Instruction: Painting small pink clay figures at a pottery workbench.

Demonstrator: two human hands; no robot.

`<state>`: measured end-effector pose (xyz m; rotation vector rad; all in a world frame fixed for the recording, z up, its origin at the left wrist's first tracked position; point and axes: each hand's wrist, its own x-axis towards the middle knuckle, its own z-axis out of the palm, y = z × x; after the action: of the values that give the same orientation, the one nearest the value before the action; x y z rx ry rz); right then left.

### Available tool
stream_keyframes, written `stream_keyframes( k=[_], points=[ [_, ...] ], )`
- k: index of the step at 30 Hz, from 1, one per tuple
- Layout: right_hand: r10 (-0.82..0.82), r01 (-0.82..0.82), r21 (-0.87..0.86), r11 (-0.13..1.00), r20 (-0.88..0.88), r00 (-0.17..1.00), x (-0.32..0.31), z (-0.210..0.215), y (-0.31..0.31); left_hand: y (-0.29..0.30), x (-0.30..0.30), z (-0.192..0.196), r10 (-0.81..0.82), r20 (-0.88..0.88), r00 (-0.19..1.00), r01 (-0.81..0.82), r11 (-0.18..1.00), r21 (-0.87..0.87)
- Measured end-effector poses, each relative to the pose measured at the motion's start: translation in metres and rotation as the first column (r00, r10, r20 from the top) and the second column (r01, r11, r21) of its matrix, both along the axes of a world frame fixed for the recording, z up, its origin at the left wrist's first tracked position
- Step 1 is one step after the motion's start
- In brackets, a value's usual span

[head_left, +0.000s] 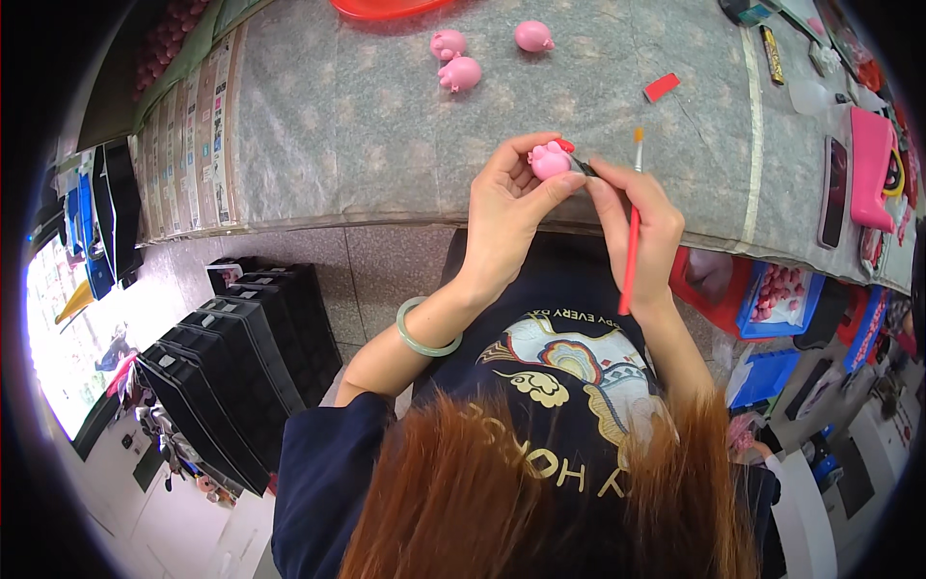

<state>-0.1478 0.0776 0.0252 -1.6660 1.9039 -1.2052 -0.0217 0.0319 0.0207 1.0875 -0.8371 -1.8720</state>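
Observation:
My left hand [509, 198] grips a small pink pig figurine [551, 161] between thumb and fingers, above the table's near edge. A small red piece [565, 146] shows at the figurine's far right side. Close against the figurine, my right hand [639, 207] pinches a thin dark-tipped tool [583, 168], whose kind I cannot make out. A paintbrush [633, 256] with a red handle is tucked in the same hand, its brown bristles pointing away from me. Farther back lie more pink pig figurines, two together [460, 74] and one apart [533, 37].
A red strip [662, 88] lies on the grey covered table [357, 145], and a red tray [391, 8] sits at the back. To the right are a phone [832, 193] and a pink tape dispenser [871, 169]. Below the edge, a blue tray [781, 299] holds pink pieces. Black crates [241, 357] stand at left.

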Motion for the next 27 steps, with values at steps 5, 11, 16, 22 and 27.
stream_keyframes(
  k=[5, 11, 16, 22, 27],
  points=[
    [-0.001, -0.060, 0.240, 0.969, 0.246, 0.969, -0.006, 0.002, -0.001, 0.000, 0.000, 0.001, -0.019, -0.003, 1.000, 0.019, 1.000, 0.016],
    [0.036, -0.050, 0.178, 0.983, 0.081, 0.996, -0.006, 0.008, -0.005, 0.000, 0.000, -0.002, -0.022, 0.021, 1.000, 0.022, 1.000, -0.009],
    [0.021, -0.035, -0.079, 0.996, -0.176, 0.984, -0.002, -0.005, -0.006, -0.002, 0.000, -0.002, -0.028, 0.034, 0.999, 0.028, 0.999, -0.016],
    [-0.028, -0.003, 0.176, 0.984, 0.170, 0.985, -0.003, 0.003, 0.000, -0.001, -0.002, -0.002, 0.018, 0.000, 1.000, -0.018, 0.999, -0.035],
    [0.013, -0.056, 0.205, 0.977, 0.204, 0.979, -0.008, 0.001, -0.003, 0.000, -0.002, -0.003, 0.008, 0.014, 1.000, -0.007, 0.999, -0.045]
  ],
)
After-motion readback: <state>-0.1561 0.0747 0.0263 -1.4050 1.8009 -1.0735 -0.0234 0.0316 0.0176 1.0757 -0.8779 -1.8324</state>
